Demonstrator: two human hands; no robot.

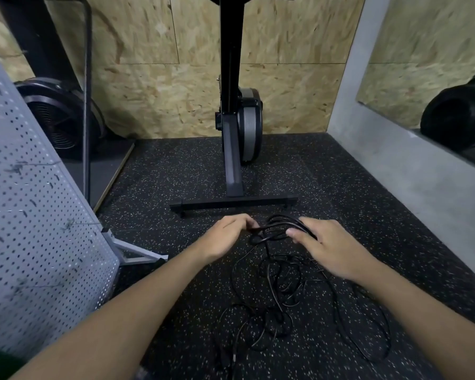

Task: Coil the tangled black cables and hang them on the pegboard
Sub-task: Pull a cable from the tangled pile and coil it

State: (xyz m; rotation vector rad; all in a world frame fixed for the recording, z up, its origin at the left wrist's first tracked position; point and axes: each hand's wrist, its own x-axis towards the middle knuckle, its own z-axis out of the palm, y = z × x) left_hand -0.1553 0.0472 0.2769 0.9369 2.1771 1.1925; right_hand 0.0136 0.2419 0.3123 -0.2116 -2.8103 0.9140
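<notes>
Kneeling-height view down onto speckled rubber floor [176,174].

Left hand [225,238]: fingers curled, pinching one strand of the black cables [281,294] at the fingertips, near what looks like a plug end; blurred, cannot tell for sure.

Right hand [333,249]: fingers curled round a small bundle of several loops, thumb on the near side. Hands close but apart, a short run of cable stretched between them, raised off the floor.

Rest of the black cables: loose tangle on the floor just below and between both forearms, loops spreading out to the right under the right wrist.

Pegboard [39,229]: grey, perforated, upright at far left on a white angled foot [133,252], well apart from the cables.

Beyond the hands: black exercise machine [235,127] with T-shaped base, chipboard wall [285,37] behind, mirror [422,50] at right.
</notes>
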